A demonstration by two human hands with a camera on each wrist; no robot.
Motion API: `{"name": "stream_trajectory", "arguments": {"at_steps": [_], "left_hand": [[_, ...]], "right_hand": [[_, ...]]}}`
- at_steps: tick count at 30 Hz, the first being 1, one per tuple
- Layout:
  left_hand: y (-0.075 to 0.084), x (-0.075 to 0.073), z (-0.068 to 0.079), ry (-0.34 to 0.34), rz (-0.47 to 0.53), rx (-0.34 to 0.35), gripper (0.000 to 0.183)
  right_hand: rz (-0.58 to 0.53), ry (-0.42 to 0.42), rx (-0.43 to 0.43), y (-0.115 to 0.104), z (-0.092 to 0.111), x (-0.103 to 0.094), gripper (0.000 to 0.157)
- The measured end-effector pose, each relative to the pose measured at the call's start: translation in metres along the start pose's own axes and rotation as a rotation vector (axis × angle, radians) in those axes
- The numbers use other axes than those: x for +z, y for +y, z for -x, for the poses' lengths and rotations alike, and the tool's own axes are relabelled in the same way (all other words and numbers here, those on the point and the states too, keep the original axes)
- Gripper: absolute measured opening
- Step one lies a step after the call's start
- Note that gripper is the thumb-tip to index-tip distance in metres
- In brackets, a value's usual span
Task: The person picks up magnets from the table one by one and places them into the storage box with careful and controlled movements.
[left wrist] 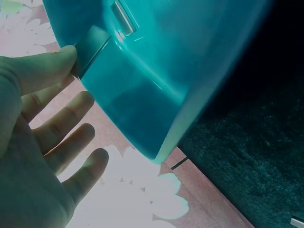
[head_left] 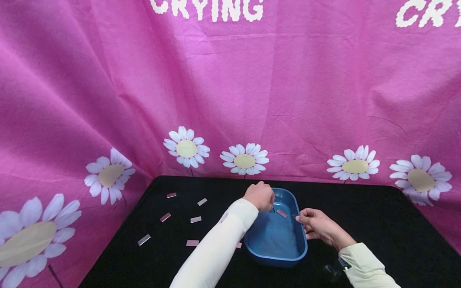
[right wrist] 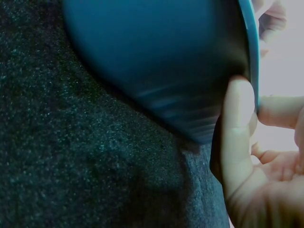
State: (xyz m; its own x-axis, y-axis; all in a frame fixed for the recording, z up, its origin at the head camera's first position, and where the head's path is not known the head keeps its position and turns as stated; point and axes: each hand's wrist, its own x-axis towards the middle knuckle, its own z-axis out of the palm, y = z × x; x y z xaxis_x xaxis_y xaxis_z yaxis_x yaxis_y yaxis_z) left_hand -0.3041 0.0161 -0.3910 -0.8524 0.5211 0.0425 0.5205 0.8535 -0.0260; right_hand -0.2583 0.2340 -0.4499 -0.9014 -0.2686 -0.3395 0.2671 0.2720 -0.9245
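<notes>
A blue plastic tub point(head_left: 275, 240) stands on the black table. My left hand point(head_left: 260, 197) is over its far left part. In the left wrist view the thumb and forefinger of this left hand point(left wrist: 42, 114) pinch a small flat rectangular tile point(left wrist: 92, 51), with the other fingers spread apart. Another tile point(head_left: 282, 213) lies inside the tub; it shows as a shiny-edged strip point(left wrist: 123, 18) in the left wrist view. At the tub's right side, my right hand point(head_left: 322, 227) pinches the rim point(right wrist: 253, 52) between thumb and finger.
Several small tiles, pinkish and silvery, lie scattered left of the tub, among them a pink tile point(head_left: 192, 243) and a silver tile point(head_left: 144, 240). One pink tile point(head_left: 239, 245) is partly behind the left sleeve. A pink daisy-print cloth point(head_left: 288, 100) hangs behind the black table point(head_left: 360, 208).
</notes>
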Motion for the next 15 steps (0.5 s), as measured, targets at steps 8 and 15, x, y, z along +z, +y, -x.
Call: {"name": "stream_trajectory", "arguments": {"at_steps": [8,15], "left_hand": [[0.0,-0.002,-0.001,0.012,0.014,0.018,0.006],[-0.01,-0.007,0.002,0.048,0.012,0.001,0.009]], "right_hand": [[0.007,0.016,-0.018,-0.001,0.001,0.002,0.011],[0.006,-0.008,-0.008,-0.002,0.001,0.001,0.013]]}}
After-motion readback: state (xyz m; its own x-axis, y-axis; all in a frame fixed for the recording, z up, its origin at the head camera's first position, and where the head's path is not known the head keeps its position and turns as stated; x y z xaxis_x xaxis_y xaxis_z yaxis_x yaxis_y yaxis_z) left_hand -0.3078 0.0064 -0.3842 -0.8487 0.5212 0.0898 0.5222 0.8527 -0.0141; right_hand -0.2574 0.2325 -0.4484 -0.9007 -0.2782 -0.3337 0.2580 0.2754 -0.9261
